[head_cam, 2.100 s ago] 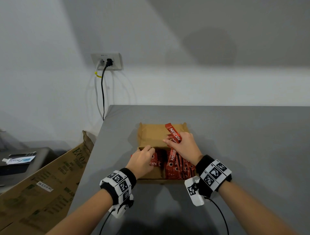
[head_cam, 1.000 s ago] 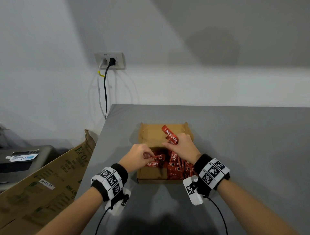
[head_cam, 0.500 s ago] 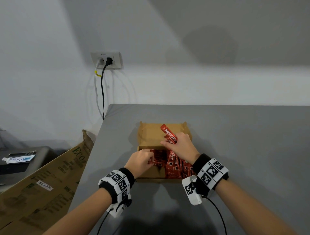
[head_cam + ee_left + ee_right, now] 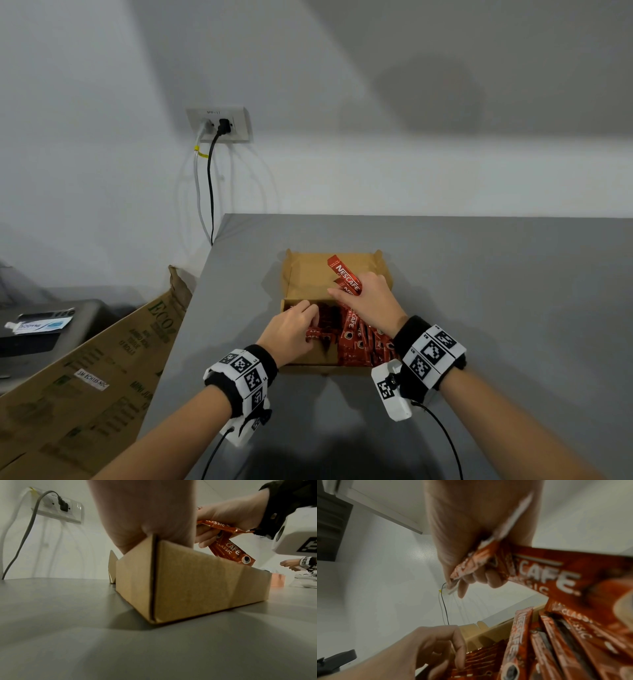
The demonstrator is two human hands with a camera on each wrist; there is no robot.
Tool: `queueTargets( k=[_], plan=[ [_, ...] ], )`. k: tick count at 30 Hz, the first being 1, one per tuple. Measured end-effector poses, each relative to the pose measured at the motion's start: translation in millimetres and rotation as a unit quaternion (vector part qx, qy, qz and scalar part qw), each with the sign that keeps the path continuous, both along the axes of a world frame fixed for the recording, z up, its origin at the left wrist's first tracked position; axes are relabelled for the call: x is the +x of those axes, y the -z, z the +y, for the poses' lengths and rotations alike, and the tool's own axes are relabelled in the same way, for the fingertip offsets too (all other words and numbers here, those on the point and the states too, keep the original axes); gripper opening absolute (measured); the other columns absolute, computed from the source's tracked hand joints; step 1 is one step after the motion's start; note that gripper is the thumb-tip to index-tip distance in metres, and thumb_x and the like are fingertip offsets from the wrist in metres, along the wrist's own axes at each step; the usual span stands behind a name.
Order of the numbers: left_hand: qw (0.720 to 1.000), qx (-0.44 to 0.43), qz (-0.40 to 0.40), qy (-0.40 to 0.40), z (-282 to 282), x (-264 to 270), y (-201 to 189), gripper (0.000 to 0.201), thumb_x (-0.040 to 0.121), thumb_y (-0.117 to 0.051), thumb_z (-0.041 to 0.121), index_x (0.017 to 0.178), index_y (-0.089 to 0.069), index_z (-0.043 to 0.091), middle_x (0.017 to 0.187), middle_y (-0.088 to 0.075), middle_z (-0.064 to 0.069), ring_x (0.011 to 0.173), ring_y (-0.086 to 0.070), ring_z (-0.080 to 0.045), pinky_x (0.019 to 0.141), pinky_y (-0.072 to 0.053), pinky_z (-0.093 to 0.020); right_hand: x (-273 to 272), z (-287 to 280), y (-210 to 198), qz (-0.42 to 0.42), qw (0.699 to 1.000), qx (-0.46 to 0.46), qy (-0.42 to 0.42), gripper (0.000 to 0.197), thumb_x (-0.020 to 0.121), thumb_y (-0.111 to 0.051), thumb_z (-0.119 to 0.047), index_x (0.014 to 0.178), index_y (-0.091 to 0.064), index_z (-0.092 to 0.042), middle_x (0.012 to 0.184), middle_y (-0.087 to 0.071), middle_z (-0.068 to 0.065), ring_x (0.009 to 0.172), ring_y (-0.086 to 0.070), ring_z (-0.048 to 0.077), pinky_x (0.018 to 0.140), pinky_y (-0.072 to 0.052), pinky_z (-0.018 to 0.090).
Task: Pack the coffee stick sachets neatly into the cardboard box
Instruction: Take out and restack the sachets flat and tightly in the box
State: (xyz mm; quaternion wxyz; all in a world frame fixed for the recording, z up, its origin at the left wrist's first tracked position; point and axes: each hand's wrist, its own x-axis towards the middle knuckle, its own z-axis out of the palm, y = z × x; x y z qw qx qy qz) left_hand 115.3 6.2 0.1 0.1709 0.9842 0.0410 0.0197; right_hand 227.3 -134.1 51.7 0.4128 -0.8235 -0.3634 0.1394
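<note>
The cardboard box (image 4: 310, 274) sits open on the grey bench (image 4: 496, 291), near its left edge. Red coffee stick sachets (image 4: 359, 342) stand packed in its right part. The right hand (image 4: 370, 301) grips a few sachets (image 4: 344, 274), tilted, their upper ends rising above the box. The left hand (image 4: 291, 330) reaches into the box's left part, fingers curled and touching sachets lying there; a firm hold cannot be confirmed
</note>
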Motion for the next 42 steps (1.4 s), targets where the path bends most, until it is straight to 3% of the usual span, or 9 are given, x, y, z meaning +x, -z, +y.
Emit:
queueTargets(
  k=[5, 9, 14, 18, 22, 25, 34, 37, 42],
  plan=[
    [0.992, -0.082, -0.091, -0.016, -3, 2, -18, 0.022, 0.083, -0.061, 0.025, 0.101, -0.054, 0.013, 0.099, -0.048, 0.004, 0.082, -0.051, -0.011, 0.07, -0.047, -0.022, 1, 1, 1, -0.001, 0.998, 0.041, 0.043, 0.031, 0.091, -0.057, -0.028, 0.07, -0.061, -0.006, 0.062, -0.061, 0.001, 0.057, -0.059, 0.015, 0.057, -0.048, 0.024],
    [0.962, -0.261, -0.085, -0.016, -15, 13, -44, 0.031, 0.089, -0.053, 0.044, 0.104, -0.058, 0.017, 0.097, -0.064, 0.006, 0.085, -0.06, -0.003, 0.077, -0.05, -0.018, -3, 9, -3, -0.018, 0.995, 0.076, 0.069, 0.029, 0.09, -0.06, -0.024, 0.066, -0.059, -0.008, 0.057, -0.055, -0.002, 0.05, -0.051, 0.003, 0.051, -0.042, 0.013],
    [0.905, -0.395, -0.132, -0.089, -21, 15, -50, 0.011, 0.09, -0.059, 0.019, 0.093, -0.057, 0.009, 0.075, -0.065, 0.003, 0.06, -0.061, -0.005, 0.063, -0.052, -0.019, -7, 16, -14, -0.008, 0.987, 0.133, 0.093, 0.035, 0.089, -0.061, -0.028, 0.065, -0.059, -0.002, 0.057, -0.056, 0.005, 0.049, -0.049, 0.01, 0.05, -0.04, 0.017],
    [0.869, -0.455, -0.147, -0.126, -20, 13, -52, 0.007, 0.089, -0.06, 0.01, 0.094, -0.056, 0.011, 0.078, -0.068, -0.004, 0.066, -0.066, -0.019, 0.064, -0.056, -0.025, -11, 19, -14, -0.01, 0.991, 0.131, 0.04, 0.033, 0.092, -0.057, -0.024, 0.061, -0.056, -0.01, 0.054, -0.05, -0.002, 0.049, -0.047, 0.007, 0.05, -0.037, 0.015],
    [0.848, -0.482, -0.17, -0.137, -18, 13, -54, 0.023, 0.084, -0.063, -0.001, 0.096, -0.055, 0.016, 0.077, -0.067, -0.008, 0.068, -0.068, -0.015, 0.064, -0.055, -0.02, -13, 20, -11, -0.032, 0.993, 0.117, 0.009, 0.018, 0.092, -0.056, -0.024, 0.086, -0.064, -0.009, 0.069, -0.058, -0.005, 0.06, -0.053, 0.002, 0.06, -0.042, 0.011],
    [0.865, -0.457, -0.171, -0.119, -16, 13, -56, 0.017, 0.085, -0.063, 0.0, 0.095, -0.059, 0.013, 0.079, -0.066, -0.006, 0.067, -0.067, -0.014, 0.064, -0.055, -0.02, -14, 18, -12, -0.035, 0.991, 0.127, 0.008, 0.018, 0.093, -0.054, -0.025, 0.105, -0.06, -0.013, 0.083, -0.06, -0.009, 0.074, -0.056, -0.003, 0.07, -0.043, 0.006],
    [0.804, -0.501, -0.271, -0.17, 0, 7, -53, 0.016, 0.091, -0.052, -0.002, 0.092, -0.045, 0.013, 0.087, -0.064, -0.012, 0.071, -0.07, -0.013, 0.068, -0.057, -0.021, 0, -4, -8, 0.003, 0.989, 0.125, 0.076, 0.026, 0.088, -0.059, -0.028, 0.067, -0.061, -0.013, 0.061, -0.059, -0.001, 0.051, -0.05, 0.003, 0.053, -0.042, 0.014],
    [0.8, -0.515, -0.256, -0.17, -4, 6, -50, 0.021, 0.091, -0.051, -0.002, 0.107, -0.048, 0.011, 0.09, -0.065, -0.011, 0.073, -0.071, -0.011, 0.069, -0.057, -0.02, -5, -7, -8, 0.031, 0.992, 0.106, 0.06, 0.005, 0.083, -0.067, -0.025, 0.083, -0.069, -0.02, 0.073, -0.064, -0.011, 0.066, -0.059, -0.002, 0.064, -0.046, 0.01],
    [0.828, -0.482, -0.226, -0.177, 0, 0, -48, 0.014, 0.09, -0.055, 0.001, 0.095, -0.06, 0.014, 0.089, -0.068, -0.011, 0.073, -0.07, -0.009, 0.07, -0.057, -0.019, -1, -6, -8, 0.003, 0.997, 0.053, 0.058, 0.016, 0.084, -0.067, -0.023, 0.095, -0.071, -0.013, 0.075, -0.061, -0.016, 0.069, -0.057, -0.005, 0.063, -0.044, 0.008]
  ],
)
